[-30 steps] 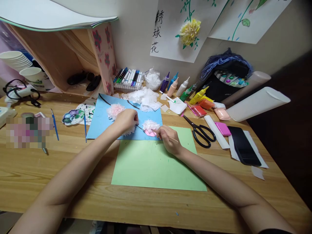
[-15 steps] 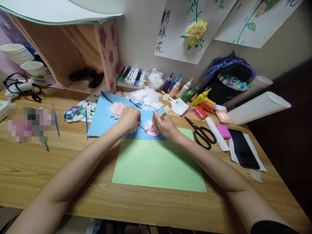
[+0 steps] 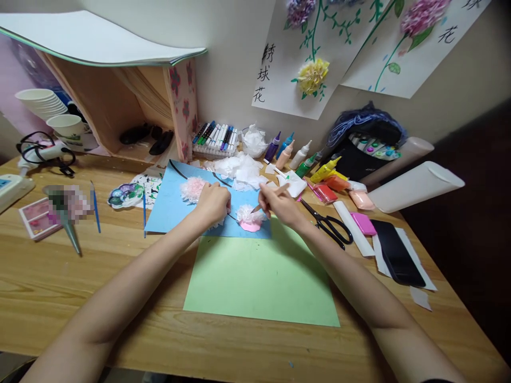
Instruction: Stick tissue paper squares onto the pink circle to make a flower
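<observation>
My right hand [image 3: 277,203] is closed round a slim brown pencil [image 3: 282,189], its pointed end down at a white tissue-paper flower [image 3: 246,214]. The flower sits on a pink clay base [image 3: 250,227], on a blue sheet [image 3: 163,215] with dark curved lines. My left hand [image 3: 214,202] rests on the same sheet with its fingers curled in; anything inside them is hidden. Left of that hand is a pale pink ruffled flower [image 3: 192,190]. More white ruffles show partly from under the left hand. A green sheet [image 3: 263,282] lies nearer me.
Crumpled white tissue [image 3: 241,169] lies behind the blue sheet, near paint bottles [image 3: 285,155] and a tray of markers [image 3: 215,137]. To the right are black scissors [image 3: 327,223], a pink clay packet [image 3: 363,223] and a phone [image 3: 395,252]. Paintbrushes [image 3: 96,207] lie left.
My right hand has lifted slightly and shifted right, so the pencil and more of the flower show. The left hand stays in about the same place. The camera view has tilted up a little.
</observation>
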A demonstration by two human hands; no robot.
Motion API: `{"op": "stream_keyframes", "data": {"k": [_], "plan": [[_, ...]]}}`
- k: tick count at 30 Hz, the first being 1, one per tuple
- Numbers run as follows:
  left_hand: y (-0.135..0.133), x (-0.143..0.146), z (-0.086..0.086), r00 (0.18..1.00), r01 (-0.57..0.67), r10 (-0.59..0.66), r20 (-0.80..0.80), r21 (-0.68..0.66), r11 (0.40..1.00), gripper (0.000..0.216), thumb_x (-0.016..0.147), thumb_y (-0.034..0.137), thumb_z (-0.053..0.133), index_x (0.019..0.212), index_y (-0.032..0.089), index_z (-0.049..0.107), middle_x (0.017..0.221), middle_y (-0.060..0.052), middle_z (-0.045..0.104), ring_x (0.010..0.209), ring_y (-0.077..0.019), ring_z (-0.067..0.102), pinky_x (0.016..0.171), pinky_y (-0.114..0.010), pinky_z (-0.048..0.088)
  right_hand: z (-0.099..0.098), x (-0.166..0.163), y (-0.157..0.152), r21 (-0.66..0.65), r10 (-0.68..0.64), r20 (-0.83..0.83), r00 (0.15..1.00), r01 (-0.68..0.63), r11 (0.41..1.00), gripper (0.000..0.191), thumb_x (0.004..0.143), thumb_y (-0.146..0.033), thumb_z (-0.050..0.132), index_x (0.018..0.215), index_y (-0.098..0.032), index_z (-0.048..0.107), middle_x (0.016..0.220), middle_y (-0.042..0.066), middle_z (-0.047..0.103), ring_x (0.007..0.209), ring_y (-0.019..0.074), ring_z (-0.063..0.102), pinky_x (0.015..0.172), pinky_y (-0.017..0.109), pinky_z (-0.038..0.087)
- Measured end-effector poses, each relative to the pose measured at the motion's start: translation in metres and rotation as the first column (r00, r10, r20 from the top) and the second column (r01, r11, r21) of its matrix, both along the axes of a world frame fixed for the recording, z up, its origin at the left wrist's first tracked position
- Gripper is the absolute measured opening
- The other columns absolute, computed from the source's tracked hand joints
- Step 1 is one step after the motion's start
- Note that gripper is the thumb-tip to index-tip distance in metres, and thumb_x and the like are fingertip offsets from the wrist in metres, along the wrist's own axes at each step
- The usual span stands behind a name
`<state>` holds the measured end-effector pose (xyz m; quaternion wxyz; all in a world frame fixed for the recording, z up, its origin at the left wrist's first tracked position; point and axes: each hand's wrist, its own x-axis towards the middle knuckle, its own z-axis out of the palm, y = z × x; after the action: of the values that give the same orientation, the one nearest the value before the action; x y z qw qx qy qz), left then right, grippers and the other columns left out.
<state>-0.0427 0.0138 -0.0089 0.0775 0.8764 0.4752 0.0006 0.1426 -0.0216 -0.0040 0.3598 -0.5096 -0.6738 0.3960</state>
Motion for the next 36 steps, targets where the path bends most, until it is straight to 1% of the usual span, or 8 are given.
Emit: {"op": "stream_keyframes", "data": {"k": [4,7,12,16,20,28,33,36], "plan": [[0.008,-0.007,0.004,0.999,-0.02,0.023,0.045,-0.058,0.998,0.012,0.072,0.025,0.061,0.074,0.019,0.071,0.083,-0.007,0.072,0.093,-0.0252,0.056,0.082,-0.035,0.034,-0.009,0.027,0.002,0.147,-0.108,-0.176,0.979,0.135,0.98,0.044,0.091,-0.05,0.038,0.063,-0.019,0.049,0.057,-0.002,0.052,0.05,0.0109,0.048,0.052,0.023,0.038],[0.019,-0.02,0.016,0.984,-0.061,0.078,0.158,-0.106,0.992,0.026,0.082,0.033,0.05,0.083,0.02,0.072,0.088,-0.006,0.072,0.086,-0.0212,0.06,0.076,-0.03,0.038,-0.024,0.04,0.013,0.287,-0.18,-0.03,0.983,0.181,0.941,0.03,0.092,-0.044,0.041,0.083,-0.019,0.057,0.081,0.003,0.062,0.072,0.0152,0.056,0.069,0.028,0.043],[0.032,-0.043,0.038,0.922,-0.179,0.189,0.337,-0.06,0.982,0.03,0.083,0.034,0.047,0.085,0.017,0.073,0.091,-0.008,0.072,0.085,-0.0214,0.062,0.07,-0.028,0.04,-0.049,0.036,0.033,0.419,-0.111,0.3,0.948,-0.026,0.908,0.021,0.093,-0.033,0.041,0.091,-0.019,0.057,0.093,0.009,0.063,0.089,0.0223,0.058,0.08,0.035,0.043],[0.032,-0.048,0.039,0.901,-0.21,0.216,0.376,-0.057,0.976,0.03,0.083,0.032,0.047,0.085,0.017,0.073,0.091,-0.007,0.072,0.086,-0.0213,0.063,0.07,-0.027,0.041,-0.058,0.021,0.05,0.501,-0.037,0.368,0.929,-0.165,0.85,0.009,0.087,-0.028,0.052,0.088,-0.02,0.055,0.096,0.011,0.063,0.093,0.025,0.057,0.081,0.038,0.044],[0.032,-0.046,0.036,0.904,-0.206,0.217,0.369,-0.069,0.976,0.03,0.083,0.032,0.047,0.085,0.017,0.073,0.091,-0.007,0.072,0.086,-0.0216,0.063,0.072,-0.027,0.042,-0.059,0.008,0.068,0.565,-0.097,0.352,0.931,-0.128,0.815,0.008,0.084,-0.026,0.056,0.089,-0.019,0.055,0.098,0.012,0.062,0.095,0.0262,0.056,0.082,0.038,0.043],[0.032,-0.046,0.033,0.89,-0.228,0.239,0.388,-0.075,0.971,0.029,0.083,0.032,0.047,0.085,0.017,0.073,0.092,-0.008,0.072,0.089,-0.0222,0.063,0.075,-0.029,0.043,-0.051,-0.001,0.083,0.59,-0.201,0.328,0.923,-0.034,0.807,0.009,0.076,-0.01,0.05,0.076,-0.018,0.055,0.076,0.006,0.059,0.076,0.0216,0.054,0.071,0.032,0.042],[0.024,-0.033,0.027,0.87,-0.197,0.203,0.449,-0.061,0.979,0.025,0.084,0.032,0.05,0.088,0.018,0.07,0.096,-0.007,0.071,0.089,-0.0215,0.062,0.076,-0.03,0.044,-0.033,0.0,0.058,0.495,-0.22,0.054,0.974,0.165,0.853,0.005,0.073,-0.014,0.055,0.075,-0.019,0.057,0.079,0.003,0.062,0.075,0.0187,0.058,0.072,0.032,0.044],[0.017,-0.022,0.025,0.818,-0.14,0.14,0.557,-0.044,0.989,0.024,0.083,0.031,0.054,0.098,0.017,0.066,0.104,-0.007,0.069,0.09,-0.0192,0.062,0.08,-0.03,0.044,-0.023,0.001,0.04,0.359,-0.141,-0.136,0.981,0.181,0.916,0.002,0.075,-0.019,0.058,0.076,-0.018,0.058,0.082,0.003,0.063,0.08,0.0184,0.06,0.075,0.032,0.046]]}}
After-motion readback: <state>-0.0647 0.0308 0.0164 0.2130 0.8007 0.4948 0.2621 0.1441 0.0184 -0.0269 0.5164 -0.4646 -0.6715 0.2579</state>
